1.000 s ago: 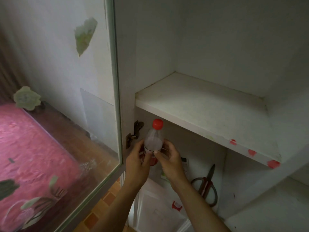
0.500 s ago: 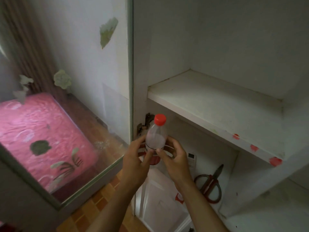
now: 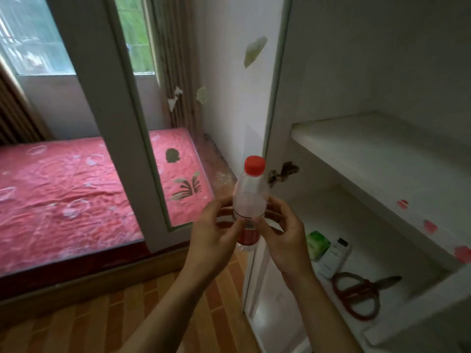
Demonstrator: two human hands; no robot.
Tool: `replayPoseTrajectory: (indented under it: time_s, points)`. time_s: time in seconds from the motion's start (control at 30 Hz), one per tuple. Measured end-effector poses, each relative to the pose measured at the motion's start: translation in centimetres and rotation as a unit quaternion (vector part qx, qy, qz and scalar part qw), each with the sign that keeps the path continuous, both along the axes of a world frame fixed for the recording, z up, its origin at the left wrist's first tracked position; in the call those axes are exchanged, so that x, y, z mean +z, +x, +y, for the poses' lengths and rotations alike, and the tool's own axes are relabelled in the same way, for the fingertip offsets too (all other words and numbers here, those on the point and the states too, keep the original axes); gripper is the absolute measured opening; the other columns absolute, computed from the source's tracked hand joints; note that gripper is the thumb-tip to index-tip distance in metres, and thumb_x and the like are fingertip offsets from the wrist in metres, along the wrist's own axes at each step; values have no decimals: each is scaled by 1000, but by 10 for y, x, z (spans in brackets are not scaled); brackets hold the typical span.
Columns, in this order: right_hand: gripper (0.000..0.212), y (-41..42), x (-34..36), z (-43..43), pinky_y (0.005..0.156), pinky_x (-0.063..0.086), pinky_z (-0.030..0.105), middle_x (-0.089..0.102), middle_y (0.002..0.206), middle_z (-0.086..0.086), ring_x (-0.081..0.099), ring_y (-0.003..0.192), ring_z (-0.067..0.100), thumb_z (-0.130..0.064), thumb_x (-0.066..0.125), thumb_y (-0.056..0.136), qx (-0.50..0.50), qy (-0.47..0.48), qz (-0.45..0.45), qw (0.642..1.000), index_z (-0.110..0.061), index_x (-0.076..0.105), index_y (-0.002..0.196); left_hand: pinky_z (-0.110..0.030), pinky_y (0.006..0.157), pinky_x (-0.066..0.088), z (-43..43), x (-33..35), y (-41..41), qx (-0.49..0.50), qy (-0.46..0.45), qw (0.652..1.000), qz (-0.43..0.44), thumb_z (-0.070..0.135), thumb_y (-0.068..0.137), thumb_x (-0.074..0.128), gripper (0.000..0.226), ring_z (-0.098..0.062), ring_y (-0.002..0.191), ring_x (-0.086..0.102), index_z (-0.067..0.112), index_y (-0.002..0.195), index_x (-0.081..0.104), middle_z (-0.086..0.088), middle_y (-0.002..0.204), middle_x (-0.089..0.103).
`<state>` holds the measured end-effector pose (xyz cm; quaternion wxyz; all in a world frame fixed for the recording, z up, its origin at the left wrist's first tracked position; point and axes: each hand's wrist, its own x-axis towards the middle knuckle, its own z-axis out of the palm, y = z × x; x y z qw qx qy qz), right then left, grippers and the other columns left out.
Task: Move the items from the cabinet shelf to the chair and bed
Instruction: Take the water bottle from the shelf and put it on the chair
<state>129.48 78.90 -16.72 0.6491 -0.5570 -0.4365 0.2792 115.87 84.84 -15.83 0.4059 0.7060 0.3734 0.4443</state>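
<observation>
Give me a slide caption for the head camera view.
Both hands hold a red-capped bottle upright beside the open cabinet.

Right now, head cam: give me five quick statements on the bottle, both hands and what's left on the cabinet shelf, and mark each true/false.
1. Both hands hold the bottle upright: the left hand and the right hand grip it from either side. True.
2. The bottle's cap is blue. False: it is red.
3. The scissors with red handles lie on the lower shelf. True.
4. The upper shelf holds the remote. False: the remote lies on the lower shelf, beside the green packet; nothing shows on the upper one.
5. The bottle rests on the bed. False: it is in the air, in front of the cabinet; the bed is off to the left.
</observation>
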Motion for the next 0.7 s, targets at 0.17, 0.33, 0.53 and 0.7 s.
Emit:
replayPoseTrajectory:
  time_s: [0.17,0.33,0.53,0.7]
  points:
    - [41,-52,7,2,81,58,19,72,113,-19,68,105,-1,-27,78,82,85,21,15,996,-34,65,120,-26,88,60,-18,10,-63,65,28,997,-12,24,88,73,37,-4,106,67,23,123,62,8,117,69]
    - [45,-114,9,15,93,60,36,72,122,-6,69,113,11,-25,79,84,155,23,1,988,-27,64,126,-40,86,62,-29,11,-135,138,19,990,-23,21,87,76,36,-9,107,69,21,121,65,5,114,72]
    - [44,-204,12,23,89,59,30,72,119,-3,69,110,11,-32,77,78,242,27,13,970,-31,64,120,-38,85,62,-46,11,-227,215,21,976,-38,18,85,79,36,-11,104,72,18,118,68,5,111,75]
    - [39,-287,16,22,83,58,24,72,116,2,70,103,6,-27,76,81,298,28,7,954,-29,64,118,-36,85,62,-64,13,-307,268,14,960,-73,24,79,80,38,-13,99,74,18,115,70,2,106,77]
